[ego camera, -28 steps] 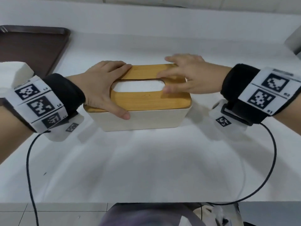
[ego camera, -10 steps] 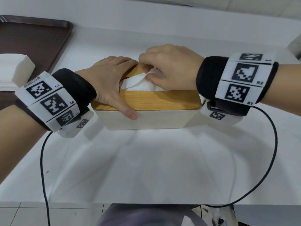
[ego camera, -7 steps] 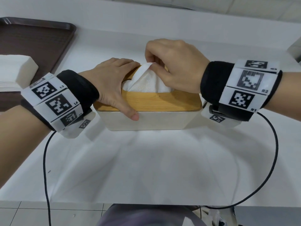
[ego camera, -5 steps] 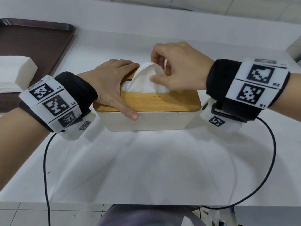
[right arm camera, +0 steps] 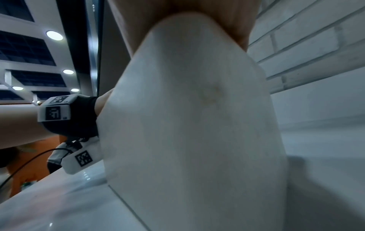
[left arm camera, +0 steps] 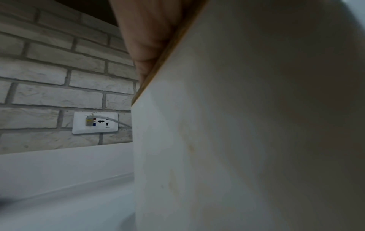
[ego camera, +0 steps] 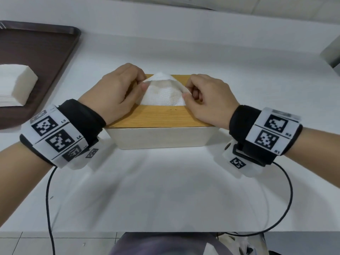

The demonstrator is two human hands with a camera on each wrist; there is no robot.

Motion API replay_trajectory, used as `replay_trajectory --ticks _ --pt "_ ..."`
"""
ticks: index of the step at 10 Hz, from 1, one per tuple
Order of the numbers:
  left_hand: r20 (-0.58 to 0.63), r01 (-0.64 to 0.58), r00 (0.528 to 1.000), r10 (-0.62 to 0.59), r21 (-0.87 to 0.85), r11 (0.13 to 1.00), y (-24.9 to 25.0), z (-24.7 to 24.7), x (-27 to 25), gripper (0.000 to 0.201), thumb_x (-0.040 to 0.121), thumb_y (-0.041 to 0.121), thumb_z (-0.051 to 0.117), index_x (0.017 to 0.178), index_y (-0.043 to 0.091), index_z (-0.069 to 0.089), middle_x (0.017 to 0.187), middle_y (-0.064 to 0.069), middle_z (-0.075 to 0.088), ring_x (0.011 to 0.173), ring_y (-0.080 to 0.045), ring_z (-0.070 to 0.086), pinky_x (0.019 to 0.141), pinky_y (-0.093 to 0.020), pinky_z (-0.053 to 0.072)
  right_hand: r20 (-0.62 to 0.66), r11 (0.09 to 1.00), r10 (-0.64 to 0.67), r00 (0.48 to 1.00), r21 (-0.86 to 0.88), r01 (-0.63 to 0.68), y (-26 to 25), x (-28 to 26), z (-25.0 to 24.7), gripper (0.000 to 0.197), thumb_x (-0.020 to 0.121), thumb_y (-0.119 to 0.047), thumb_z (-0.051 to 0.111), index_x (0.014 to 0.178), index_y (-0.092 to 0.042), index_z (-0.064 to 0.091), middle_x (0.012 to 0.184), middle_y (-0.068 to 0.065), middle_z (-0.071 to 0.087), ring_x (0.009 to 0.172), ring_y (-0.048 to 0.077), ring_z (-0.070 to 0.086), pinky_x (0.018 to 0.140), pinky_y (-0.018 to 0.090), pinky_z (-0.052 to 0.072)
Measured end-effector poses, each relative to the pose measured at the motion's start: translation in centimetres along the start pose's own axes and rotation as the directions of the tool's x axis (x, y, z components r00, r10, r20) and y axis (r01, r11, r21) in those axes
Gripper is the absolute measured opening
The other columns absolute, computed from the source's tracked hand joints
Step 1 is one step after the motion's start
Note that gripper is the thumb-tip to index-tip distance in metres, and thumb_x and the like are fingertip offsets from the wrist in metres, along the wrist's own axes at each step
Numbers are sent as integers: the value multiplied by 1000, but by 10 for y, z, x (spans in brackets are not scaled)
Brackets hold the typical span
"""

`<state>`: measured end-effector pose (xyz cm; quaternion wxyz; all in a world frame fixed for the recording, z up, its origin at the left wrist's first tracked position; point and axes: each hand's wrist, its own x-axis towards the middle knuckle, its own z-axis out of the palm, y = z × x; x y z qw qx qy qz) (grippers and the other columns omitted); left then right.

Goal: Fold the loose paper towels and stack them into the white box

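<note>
The white box [ego camera: 160,138] stands mid-table with its wooden lid [ego camera: 158,117] on. A white paper towel [ego camera: 162,92] sticks up in a peak through the lid's slot. My left hand [ego camera: 141,84] pinches the towel's left edge between thumb and fingers. My right hand [ego camera: 186,94] pinches its right edge the same way. Both palms rest on the lid. In the left wrist view the box wall [left arm camera: 247,125] fills the frame, with the palm above it. The right wrist view shows the box end [right arm camera: 197,109] close up; fingers are hidden in both wrist views.
A dark brown tray [ego camera: 42,57] lies at the far left, holding a stack of folded white towels [ego camera: 16,88]. A raised white ledge [ego camera: 184,26] runs along the back. Black wrist cables [ego camera: 287,190] trail over the near table edge. A wall socket [left arm camera: 94,122] sits behind.
My left hand left the lid's front corner and took the towel's left edge. My right hand shifted from the towel's top to its right edge. The towel now stands spread in a peak.
</note>
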<state>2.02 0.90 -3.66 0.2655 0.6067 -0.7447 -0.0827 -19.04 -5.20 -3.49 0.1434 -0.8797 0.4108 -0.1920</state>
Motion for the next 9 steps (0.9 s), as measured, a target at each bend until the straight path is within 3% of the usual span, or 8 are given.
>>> replay_trajectory --ticks 2,3,4,5,6,7,8,9 --pt "-106 37 994 -38 -10 999 4 -1 -3 26 95 23 36 102 2 48 91 -10 58 72 -17 47 61 -12 30 -74 987 24 997 162 -12 -1 5 1 12 93 -12 43 81 -13 44 64 -14 36 58 6 37 59 26 27" --pt "-130 60 989 -65 -42 997 7 -1 -4 18 97 15 38 102 -1 48 73 6 47 61 -5 43 62 0 32 -105 977 52 993 211 -29 -3 9 1 13 95 -13 38 82 -12 39 65 -11 37 59 7 36 59 28 32" --pt "-143 75 986 -82 -54 996 6 -1 -4 12 98 11 39 99 3 47 70 15 40 59 -2 41 60 -1 33 -135 975 55 989 221 -24 -4 9 4 14 97 -17 35 83 -16 37 66 -6 42 67 21 47 68 38 44" --pt "-160 87 982 -98 -75 993 5 0 -4 9 99 14 39 99 8 46 73 16 41 63 -1 43 62 0 32 -157 968 60 986 250 -19 -4 8 6 14 96 -18 36 82 -19 37 67 -2 46 69 26 51 71 45 47" --pt "-212 77 972 -99 -109 991 2 0 -6 6 99 23 38 96 18 41 75 15 46 65 -2 46 62 -1 32 -189 950 78 979 312 -16 -2 8 5 7 93 -16 44 88 -14 39 66 -3 43 62 18 45 67 33 44" --pt "-273 75 955 -118 -165 984 -1 -5 -10 7 97 26 36 92 28 40 88 1 56 74 -1 52 65 -3 33 -188 914 110 976 406 -24 -2 1 2 18 87 -15 56 88 -17 39 69 -6 38 59 10 37 59 18 38" --pt "-380 63 912 -155 -244 968 -1 -14 -17 16 97 23 38 89 38 37 95 0 56 85 8 52 77 -2 35 -232 891 134 963 453 -15 -1 -13 1 27 82 -13 61 87 -25 37 75 -8 38 63 9 40 59 11 38" --pt "-488 6 853 -184 -343 939 0 -22 -28 13 92 26 42 92 39 40 100 -7 57 95 -15 57 84 -20 44 -337 890 146 930 455 25 0 -32 -2 23 79 -14 57 94 -18 40 81 -11 40 73 5 43 66 7 36"
